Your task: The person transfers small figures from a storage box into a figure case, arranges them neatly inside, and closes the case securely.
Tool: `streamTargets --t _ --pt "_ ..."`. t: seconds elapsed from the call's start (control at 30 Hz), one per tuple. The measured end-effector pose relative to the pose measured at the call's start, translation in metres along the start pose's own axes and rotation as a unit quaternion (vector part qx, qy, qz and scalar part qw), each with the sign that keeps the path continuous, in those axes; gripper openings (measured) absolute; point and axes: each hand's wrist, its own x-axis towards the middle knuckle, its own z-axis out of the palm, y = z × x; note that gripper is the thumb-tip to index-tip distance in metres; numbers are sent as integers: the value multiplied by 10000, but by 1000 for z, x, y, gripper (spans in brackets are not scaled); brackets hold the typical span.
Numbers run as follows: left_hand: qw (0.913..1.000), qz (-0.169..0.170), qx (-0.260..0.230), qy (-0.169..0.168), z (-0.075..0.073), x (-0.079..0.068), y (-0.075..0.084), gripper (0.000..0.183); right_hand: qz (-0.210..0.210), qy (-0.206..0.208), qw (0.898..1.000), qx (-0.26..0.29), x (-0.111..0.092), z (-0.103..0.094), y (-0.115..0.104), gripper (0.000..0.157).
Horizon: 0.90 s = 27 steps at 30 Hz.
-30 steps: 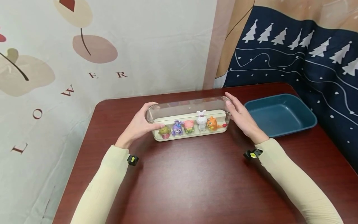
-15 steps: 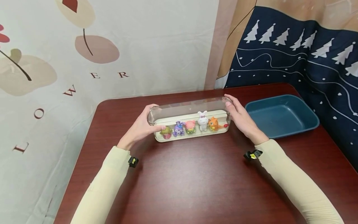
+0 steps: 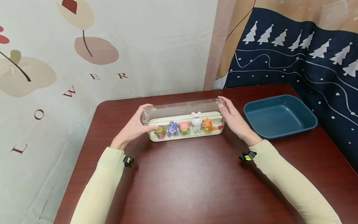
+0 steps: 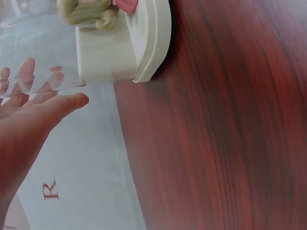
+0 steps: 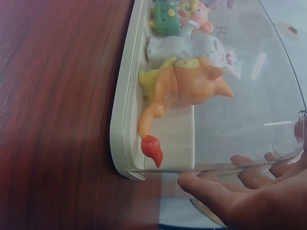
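Observation:
A long display box with a clear cover and a cream base sits on the table. Inside it stand several small figurines in a row: a green one, a purple rabbit-eared one, a pink one, a white rabbit and an orange one with a red-tipped tail. My left hand holds the cover's left end, its thumb in front and fingers behind. The right end is held by my right hand; in the right wrist view its fingers show at the cover's end wall.
A teal plastic tray lies to the right of my right hand. Behind the brown table hangs a pale printed cloth. A dark blue cloth with white trees hangs at the back right.
Over the last half second the display box has shifted slightly left, both hands moving with it. The figurines keep their order inside, and the gap to the teal tray is a little wider.

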Motion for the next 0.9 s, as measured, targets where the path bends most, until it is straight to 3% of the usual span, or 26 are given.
streamTargets --t 0.4,0.57,0.73,0.9 --pt "9996 -64 -233 -133 3 15 -3 90 -142 289 9988 -359 5 -4 5 58" --pt "9991 -7 -382 -187 7 20 -3 102 -114 453 9972 -587 6 -7 7 61" --pt "9993 -152 -228 -263 5 15 0 120 3 470 9948 -905 3 -14 8 63" --pt "9999 81 -85 -118 -4 2 6 113 -174 575 9882 -1409 -6 -26 3 66"
